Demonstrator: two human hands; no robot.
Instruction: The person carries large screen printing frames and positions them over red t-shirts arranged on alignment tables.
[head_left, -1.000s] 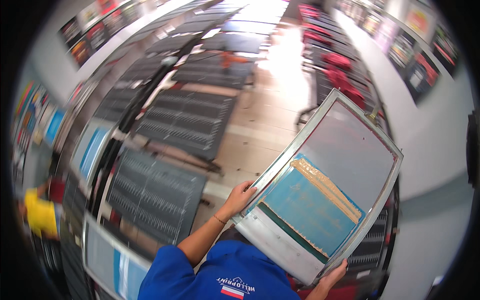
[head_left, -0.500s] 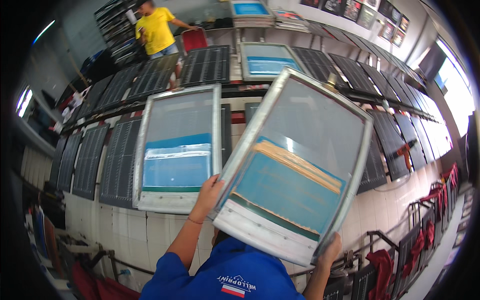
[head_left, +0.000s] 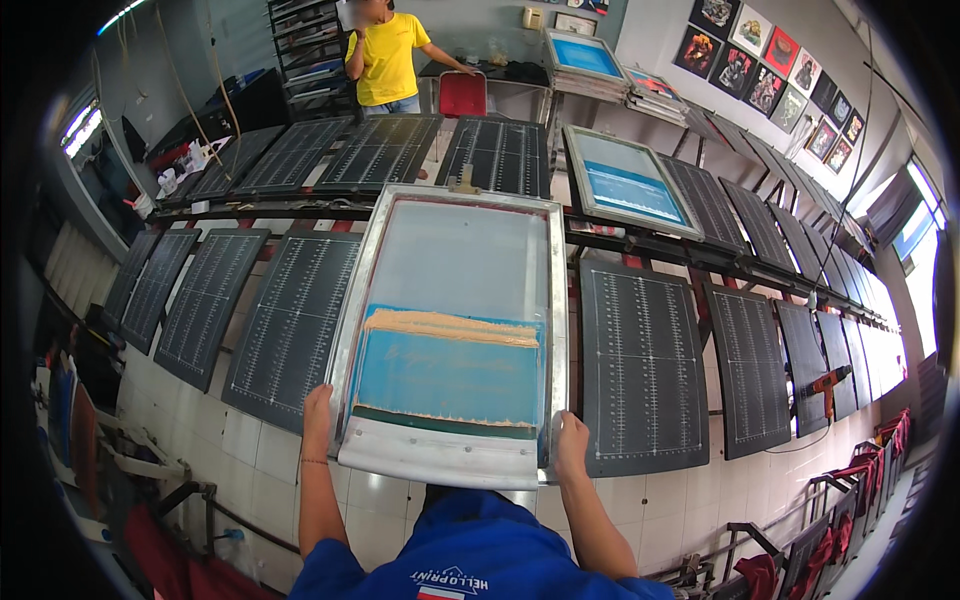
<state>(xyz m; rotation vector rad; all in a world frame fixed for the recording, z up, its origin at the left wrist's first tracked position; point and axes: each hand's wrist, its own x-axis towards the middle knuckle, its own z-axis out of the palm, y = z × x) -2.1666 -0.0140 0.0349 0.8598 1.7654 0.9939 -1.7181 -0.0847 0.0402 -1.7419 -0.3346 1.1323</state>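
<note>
A silk-screen frame [head_left: 555, 300] with metal edges lies nearly level in front of me. Its mesh is grey at the far half and blue at the near half, with a thick streak of cream ink [head_left: 450, 326] across it. My left hand [head_left: 317, 410] is closed on the near left edge, and my right hand [head_left: 572, 442] grips the near right corner. Fingers under the frame are hidden. A small clamp [head_left: 463, 182] shows at the far edge. Whatever lies beneath the frame is mostly covered.
Dark ruled printing boards [head_left: 643, 365] line both sides of the long rack. Another blue screen [head_left: 630, 185] rests on the far row. An orange heat gun [head_left: 828, 380] sits at the right. Across the rack, a person in a yellow shirt [head_left: 388, 60] stands beside a red chair [head_left: 463, 95].
The inked screen has gone from tilted at the right to nearly level, over where the other blue screen lay at the left; that one is now hidden. My view has shifted left.
</note>
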